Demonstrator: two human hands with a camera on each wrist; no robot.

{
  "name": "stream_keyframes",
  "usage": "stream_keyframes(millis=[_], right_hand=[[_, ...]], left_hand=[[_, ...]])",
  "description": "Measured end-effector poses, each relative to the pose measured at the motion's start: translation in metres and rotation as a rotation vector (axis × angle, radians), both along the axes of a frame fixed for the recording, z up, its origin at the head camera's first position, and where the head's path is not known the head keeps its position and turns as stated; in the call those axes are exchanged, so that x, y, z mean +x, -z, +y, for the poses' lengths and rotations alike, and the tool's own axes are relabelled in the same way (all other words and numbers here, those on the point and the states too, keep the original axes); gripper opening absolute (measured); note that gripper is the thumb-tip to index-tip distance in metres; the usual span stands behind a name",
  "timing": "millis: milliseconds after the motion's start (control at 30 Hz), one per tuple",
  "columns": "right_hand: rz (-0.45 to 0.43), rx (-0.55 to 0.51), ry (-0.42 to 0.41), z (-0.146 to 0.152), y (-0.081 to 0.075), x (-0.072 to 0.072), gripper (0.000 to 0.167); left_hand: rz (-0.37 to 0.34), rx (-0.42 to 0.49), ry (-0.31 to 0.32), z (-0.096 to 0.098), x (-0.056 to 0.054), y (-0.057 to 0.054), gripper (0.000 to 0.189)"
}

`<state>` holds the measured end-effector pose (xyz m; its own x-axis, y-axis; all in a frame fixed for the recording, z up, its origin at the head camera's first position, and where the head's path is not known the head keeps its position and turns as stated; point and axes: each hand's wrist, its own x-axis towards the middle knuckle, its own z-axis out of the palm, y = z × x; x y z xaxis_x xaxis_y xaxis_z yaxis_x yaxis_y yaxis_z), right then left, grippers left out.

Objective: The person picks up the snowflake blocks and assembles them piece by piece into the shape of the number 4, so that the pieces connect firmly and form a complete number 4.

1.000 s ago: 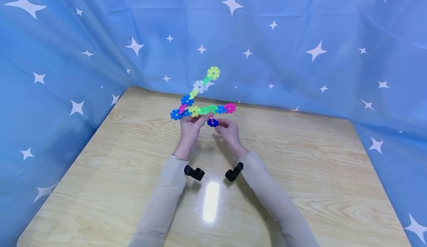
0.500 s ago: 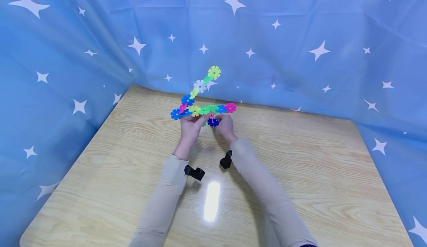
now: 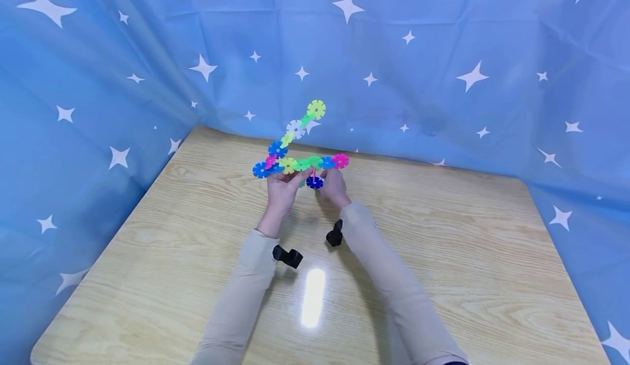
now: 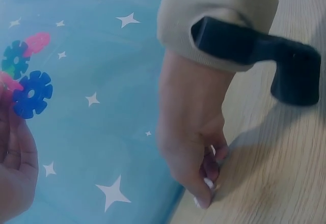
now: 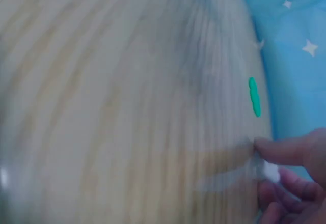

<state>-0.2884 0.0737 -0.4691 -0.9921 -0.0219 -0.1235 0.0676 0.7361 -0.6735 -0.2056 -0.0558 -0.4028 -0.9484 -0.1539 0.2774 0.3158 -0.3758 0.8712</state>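
My left hand holds a chain of notched plastic snowflake discs from below, its thumb along the row. Yellow, green, blue and pink discs make up that row, and an arm of discs rises from its left end to a yellow disc. From the middle hangs a dark blue disc, joined by a pink one. Behind it my right hand reaches down at the table with fingertips together. In the right wrist view, thumb and fingers pinch a small white piece, mostly hidden by the fingers.
A green piece shows edge-on above the right fingertips in the right wrist view. The wooden table ends at a blue curtain with white stars behind and at both sides. Each wrist carries a black camera.
My right hand has moved forward and down behind the dark blue disc, and its fingers now point at the table. The left hand and the disc chain have stayed almost still.
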Motion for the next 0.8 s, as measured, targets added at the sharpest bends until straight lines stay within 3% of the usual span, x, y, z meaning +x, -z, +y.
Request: stream_keyframes(millis=[100, 300, 500, 600, 800], right_hand=[[0.009, -0.038, 0.019, 0.005, 0.004, 0.002, 0.028], [0.098, -0.246, 0.030, 0.022, 0.006, 0.011, 0.020], [0.129, -0.387, 0.091, 0.036, -0.027, 0.028, 0.023], [0.167, -0.461, 0.106, 0.043, -0.048, 0.037, 0.027], [0.297, -0.604, 0.095, 0.058, -0.087, 0.049, 0.026]], left_hand=[[-0.008, -0.011, -0.006, -0.001, 0.000, 0.001, 0.010], [-0.040, -0.021, -0.006, -0.002, -0.001, 0.003, 0.007], [-0.035, -0.031, -0.007, -0.001, 0.000, 0.004, 0.016], [-0.038, -0.040, -0.009, 0.000, -0.001, 0.004, 0.007], [-0.063, -0.061, -0.006, 0.002, 0.000, 0.006, 0.026]])
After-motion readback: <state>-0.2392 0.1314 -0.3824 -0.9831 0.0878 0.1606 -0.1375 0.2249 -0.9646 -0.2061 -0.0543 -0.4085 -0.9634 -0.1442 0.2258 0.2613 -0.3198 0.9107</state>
